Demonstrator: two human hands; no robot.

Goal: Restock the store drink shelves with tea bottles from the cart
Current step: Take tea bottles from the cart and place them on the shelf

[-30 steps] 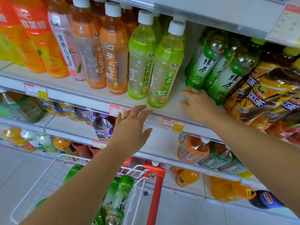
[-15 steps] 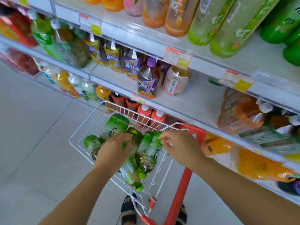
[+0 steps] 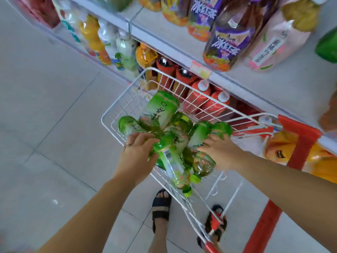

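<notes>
Several green tea bottles (image 3: 160,108) lie piled in the white wire cart (image 3: 113,114) below me. My left hand (image 3: 136,154) reaches into the pile from the left, its fingers curled over a green tea bottle (image 3: 127,125) at the cart's left side. My right hand (image 3: 221,152) comes in from the right; thumb and fingers close round another green bottle (image 3: 200,132). Motion blur hides the fingertips. The drink shelf (image 3: 273,83) runs along the upper right.
The cart's red handle (image 3: 299,141) stands right of my right arm, against the shelving. Purple and pink bottles (image 3: 228,42) stand on the shelf; red bottles (image 3: 206,105) fill the lower shelf behind the cart. Grey tiled floor (image 3: 45,125) lies left. My sandalled feet (image 3: 161,207) are under the cart.
My hands left the upper shelf and dropped into the cart. My view tilted down. Both hands have settled deeper onto the green bottles.
</notes>
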